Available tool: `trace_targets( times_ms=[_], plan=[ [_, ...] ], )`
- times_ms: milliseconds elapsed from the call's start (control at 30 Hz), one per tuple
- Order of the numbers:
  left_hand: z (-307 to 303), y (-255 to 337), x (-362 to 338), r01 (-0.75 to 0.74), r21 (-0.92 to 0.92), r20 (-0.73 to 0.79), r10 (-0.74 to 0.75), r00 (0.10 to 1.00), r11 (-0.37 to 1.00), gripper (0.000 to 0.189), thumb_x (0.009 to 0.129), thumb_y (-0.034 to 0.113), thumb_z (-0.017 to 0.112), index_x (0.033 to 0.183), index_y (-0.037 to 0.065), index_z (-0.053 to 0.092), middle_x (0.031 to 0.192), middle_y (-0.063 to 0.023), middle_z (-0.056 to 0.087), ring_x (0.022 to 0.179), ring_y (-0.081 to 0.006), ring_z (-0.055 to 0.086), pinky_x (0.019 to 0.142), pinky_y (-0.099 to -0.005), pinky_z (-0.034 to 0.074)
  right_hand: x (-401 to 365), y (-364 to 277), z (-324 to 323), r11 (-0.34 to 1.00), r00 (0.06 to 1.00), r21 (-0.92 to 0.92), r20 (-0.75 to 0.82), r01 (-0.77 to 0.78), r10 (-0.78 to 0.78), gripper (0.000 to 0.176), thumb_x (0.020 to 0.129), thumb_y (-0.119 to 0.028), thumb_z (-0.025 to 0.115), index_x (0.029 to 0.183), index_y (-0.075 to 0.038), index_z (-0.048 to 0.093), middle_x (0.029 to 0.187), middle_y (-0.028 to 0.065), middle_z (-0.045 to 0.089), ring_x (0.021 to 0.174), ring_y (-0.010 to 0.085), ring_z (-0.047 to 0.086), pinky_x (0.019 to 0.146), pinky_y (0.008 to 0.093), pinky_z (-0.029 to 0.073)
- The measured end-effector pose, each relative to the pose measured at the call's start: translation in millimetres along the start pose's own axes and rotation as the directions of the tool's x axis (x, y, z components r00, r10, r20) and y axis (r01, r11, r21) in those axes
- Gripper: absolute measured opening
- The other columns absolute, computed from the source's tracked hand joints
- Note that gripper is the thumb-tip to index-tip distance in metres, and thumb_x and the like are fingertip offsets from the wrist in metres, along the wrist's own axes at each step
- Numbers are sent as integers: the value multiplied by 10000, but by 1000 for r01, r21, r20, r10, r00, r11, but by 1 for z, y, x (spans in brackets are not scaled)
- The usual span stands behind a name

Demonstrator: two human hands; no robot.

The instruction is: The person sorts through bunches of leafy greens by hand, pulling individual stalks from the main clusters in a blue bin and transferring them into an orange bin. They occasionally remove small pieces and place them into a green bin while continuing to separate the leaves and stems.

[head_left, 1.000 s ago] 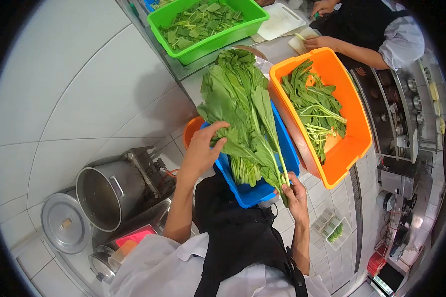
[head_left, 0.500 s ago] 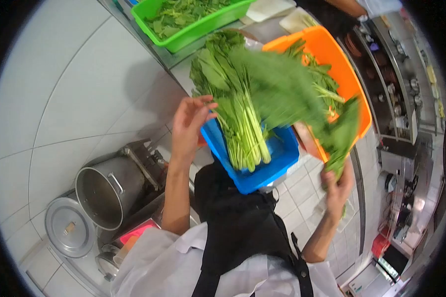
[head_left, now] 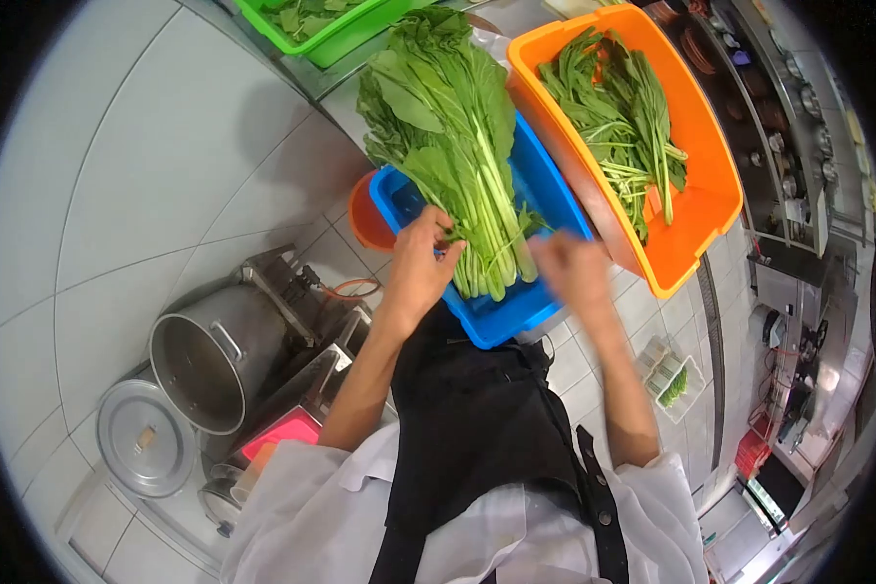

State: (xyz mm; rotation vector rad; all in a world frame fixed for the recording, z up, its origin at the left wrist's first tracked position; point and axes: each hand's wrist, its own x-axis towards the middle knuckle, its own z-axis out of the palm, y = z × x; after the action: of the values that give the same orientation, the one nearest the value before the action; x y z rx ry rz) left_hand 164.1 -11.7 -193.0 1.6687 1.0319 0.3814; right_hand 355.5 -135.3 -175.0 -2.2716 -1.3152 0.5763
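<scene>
A bunch of leafy greens [head_left: 457,156] with pale stalks lies across the blue basin [head_left: 547,185], its leaves hanging over the far edge. At the left side of the stalks, my left hand [head_left: 426,261] has its fingers pinched on a stem of the greens. My right hand [head_left: 576,277] is beside the stalk ends on the right, close to the basin's right side. It is blurred by motion, so its fingers cannot be made out. More loose greens [head_left: 621,136] lie in the orange basin [head_left: 703,219] to the right.
A green basin [head_left: 336,44] of leaves stands at the upper left. An orange-red bucket [head_left: 368,216] is below the blue basin's left edge. On the left are a large metal pot [head_left: 200,375] and its lid [head_left: 144,438]. A white basket [head_left: 664,382] sits on the tiled floor.
My right hand has laid its greens in the orange basin, let go, and come left to the bunch. My left hand has moved right and down onto the stalks.
</scene>
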Motion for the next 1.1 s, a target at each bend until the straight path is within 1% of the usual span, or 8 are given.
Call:
trace_targets(
  times_ms=[133,367,433,600,800,900,967,1100],
  plan=[
    [5,-4,-4,19,22,-46,-18,999,1000,138,847,56,676,889,-26,574,720,-107,647,700,-200,650,629,-305,515,-32,-37,61,947,980,-319,179,-20,82,411,825,-422,695,867,-30,576,711,174,654,650,378,655,549,458,516],
    [-7,-4,-5,-80,-94,-33,77,996,992,87,865,34,653,879,10,571,905,-45,607,824,-118,634,627,-237,489,-36,-33,46,999,999,-17,7,-34,35,247,849,-229,691,852,-12,572,707,183,630,654,397,623,564,458,480],
    [-6,-5,-4,-85,-120,-29,82,996,989,79,871,30,647,875,16,569,931,-31,591,845,-108,626,631,-226,483,-28,-39,40,951,970,239,192,-196,152,238,861,-195,663,846,20,564,715,222,631,718,417,641,596,480,492],
    [-5,3,-2,37,-155,162,-11,987,987,74,893,33,622,874,7,555,869,-25,607,803,-93,612,657,-230,485,-20,-40,66,982,982,23,12,-187,187,244,843,-200,701,821,15,588,651,185,613,607,376,604,568,421,473],
    [-14,-6,-11,103,-391,180,-34,983,915,120,904,74,630,937,2,540,863,-45,619,750,-112,615,663,-256,499,-29,-34,11,888,937,358,295,-288,185,156,896,-147,608,893,8,594,707,223,634,689,409,643,590,466,485],
    [-14,-11,-13,65,-267,130,-31,991,961,142,907,86,629,953,-8,534,860,-64,617,764,-130,624,663,-269,510,-20,-18,-4,935,966,243,47,-258,254,137,889,-134,610,932,-4,612,731,223,642,696,361,669,584,446,493],
    [-9,-6,-12,60,-164,119,-41,992,985,155,902,79,630,971,-16,528,859,-85,619,767,-151,635,654,-281,516,2,7,7,985,988,-160,-150,-62,37,158,895,-129,578,967,2,630,750,209,660,700,319,686,591,429,517],
    [7,-3,-12,-9,190,-3,10,1000,982,252,866,45,654,1032,-56,493,847,-167,623,743,-222,663,612,-337,530,36,31,52,827,993,-561,111,22,49,178,890,-104,532,972,10,641,778,200,678,706,324,687,630,441,542]
  ],
)
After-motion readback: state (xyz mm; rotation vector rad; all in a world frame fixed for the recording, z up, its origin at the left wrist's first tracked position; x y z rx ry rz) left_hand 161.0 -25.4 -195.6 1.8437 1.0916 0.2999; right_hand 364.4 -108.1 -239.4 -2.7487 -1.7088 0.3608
